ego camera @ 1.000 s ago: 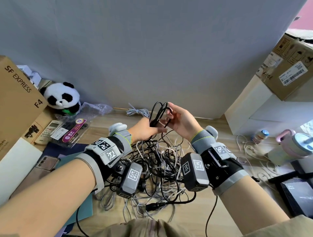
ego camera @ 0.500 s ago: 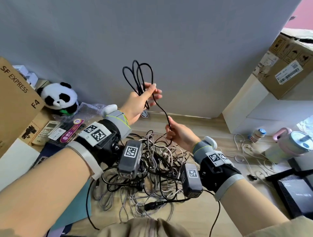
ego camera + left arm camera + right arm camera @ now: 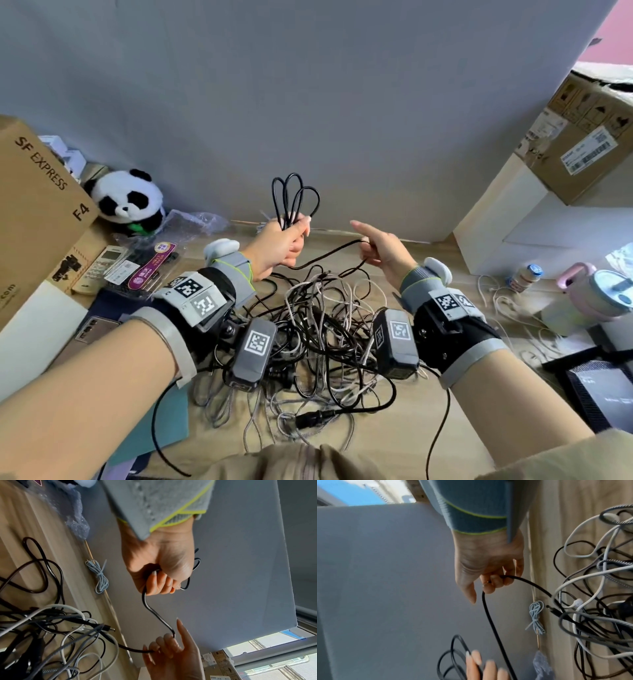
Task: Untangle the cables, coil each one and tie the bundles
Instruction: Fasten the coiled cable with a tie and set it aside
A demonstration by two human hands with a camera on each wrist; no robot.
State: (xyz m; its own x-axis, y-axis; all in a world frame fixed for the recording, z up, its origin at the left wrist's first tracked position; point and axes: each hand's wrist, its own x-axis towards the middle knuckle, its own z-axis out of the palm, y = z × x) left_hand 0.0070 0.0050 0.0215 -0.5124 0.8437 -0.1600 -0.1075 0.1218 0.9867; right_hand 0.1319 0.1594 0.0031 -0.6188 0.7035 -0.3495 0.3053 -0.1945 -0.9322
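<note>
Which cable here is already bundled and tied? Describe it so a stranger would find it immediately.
Follow the grey wall down to where it meets the wooden floor, behind the cable tangle. There lies a small light-blue bundle. Unlike the loose black and white cables, it is cinched at its middle and lies apart.

We hold both forearms out, wrists strapped with camera rigs. Our left hand point(image 3: 279, 245) is raised in a fist, fingers point(image 3: 159, 582) curled tight round what it grips. Our right hand point(image 3: 382, 251) sits lower and apart, index finger pointing straight, the other fingers point(image 3: 494, 581) hooked inward.
</note>
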